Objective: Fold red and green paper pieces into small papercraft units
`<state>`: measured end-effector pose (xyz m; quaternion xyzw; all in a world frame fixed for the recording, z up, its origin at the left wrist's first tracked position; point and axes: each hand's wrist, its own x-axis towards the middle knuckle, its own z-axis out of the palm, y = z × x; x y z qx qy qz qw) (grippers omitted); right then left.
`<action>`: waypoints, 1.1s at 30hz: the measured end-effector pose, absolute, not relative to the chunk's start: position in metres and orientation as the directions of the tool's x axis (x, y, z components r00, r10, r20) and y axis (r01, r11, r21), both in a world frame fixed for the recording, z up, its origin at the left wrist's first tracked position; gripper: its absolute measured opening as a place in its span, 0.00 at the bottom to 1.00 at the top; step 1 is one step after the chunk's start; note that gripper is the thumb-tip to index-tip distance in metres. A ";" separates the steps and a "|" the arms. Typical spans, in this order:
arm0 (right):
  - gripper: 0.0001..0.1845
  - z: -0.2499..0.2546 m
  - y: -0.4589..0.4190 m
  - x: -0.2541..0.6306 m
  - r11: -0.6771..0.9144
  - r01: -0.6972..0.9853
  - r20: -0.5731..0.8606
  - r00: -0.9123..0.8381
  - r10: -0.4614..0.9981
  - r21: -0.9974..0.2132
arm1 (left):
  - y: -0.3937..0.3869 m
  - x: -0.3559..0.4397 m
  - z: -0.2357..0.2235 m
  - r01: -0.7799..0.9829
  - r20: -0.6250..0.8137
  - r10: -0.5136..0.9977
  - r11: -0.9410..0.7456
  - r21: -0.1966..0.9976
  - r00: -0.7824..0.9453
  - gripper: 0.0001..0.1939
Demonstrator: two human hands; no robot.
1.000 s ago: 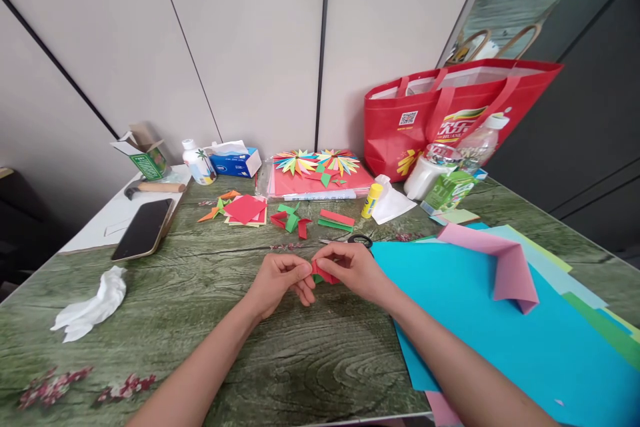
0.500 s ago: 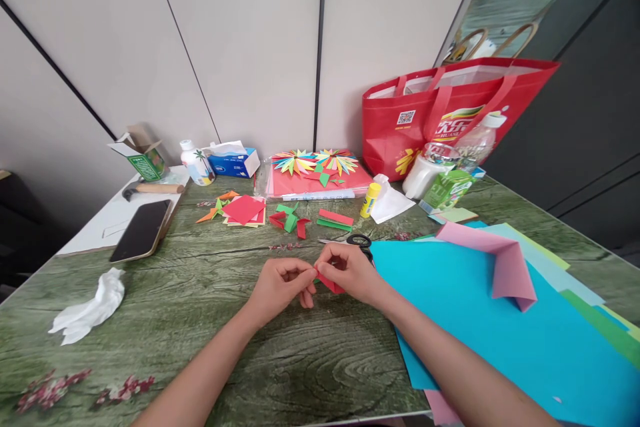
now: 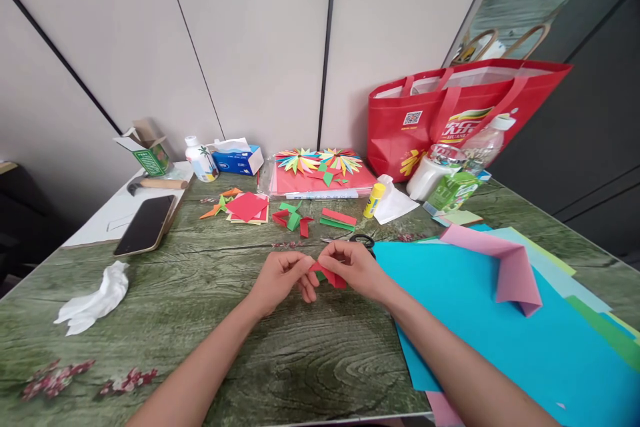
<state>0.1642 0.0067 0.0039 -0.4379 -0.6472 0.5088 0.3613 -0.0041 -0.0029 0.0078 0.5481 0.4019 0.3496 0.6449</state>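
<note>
A small folded red and green paper piece [image 3: 332, 277] is pinched between both my hands, above the middle of the table. My left hand [image 3: 286, 279] grips its left end between thumb and forefinger, the other fingers curled below. From the other side, my right hand [image 3: 354, 268] holds it by thumb and fingertips, covering part of it. Just behind my right hand lie black-handled scissors [image 3: 363, 240], partly hidden. Farther back are folded red and green strips [image 3: 339, 219] and several folded red and green pieces [image 3: 293, 218].
Blue paper sheets [image 3: 450, 320] cover the right side, a folded pink sheet [image 3: 517, 273] on top. A glue stick [image 3: 374, 201], red bag [image 3: 400, 127] and white bottle [image 3: 201, 160] stand at the back. Left lie a phone [image 3: 146, 225] and crumpled tissue [image 3: 95, 300].
My fingertips have moved slightly apart along the paper piece, showing more of its red and green. The whole view has shifted a little.
</note>
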 end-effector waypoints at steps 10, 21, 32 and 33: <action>0.14 0.008 0.004 0.163 0.008 0.123 -0.037 -0.365 0.930 -0.992 | -0.005 -0.001 0.009 0.025 -0.154 0.883 0.160 0.987 0.443 0.16; 0.07 -0.001 -0.003 0.156 0.369 0.453 0.226 -0.339 0.913 -0.812 | -0.004 -0.001 0.001 0.160 -0.137 0.892 0.074 0.984 0.431 0.14; 0.08 -0.004 0.003 0.159 0.382 0.449 0.236 -0.348 0.907 -0.808 | -0.008 0.000 -0.009 0.394 0.029 0.954 -0.151 0.907 0.299 0.15; 0.08 -0.003 0.003 0.159 0.423 0.479 0.278 -0.345 0.897 -0.770 | -0.007 0.000 -0.009 0.361 0.027 0.955 -0.138 0.922 0.297 0.15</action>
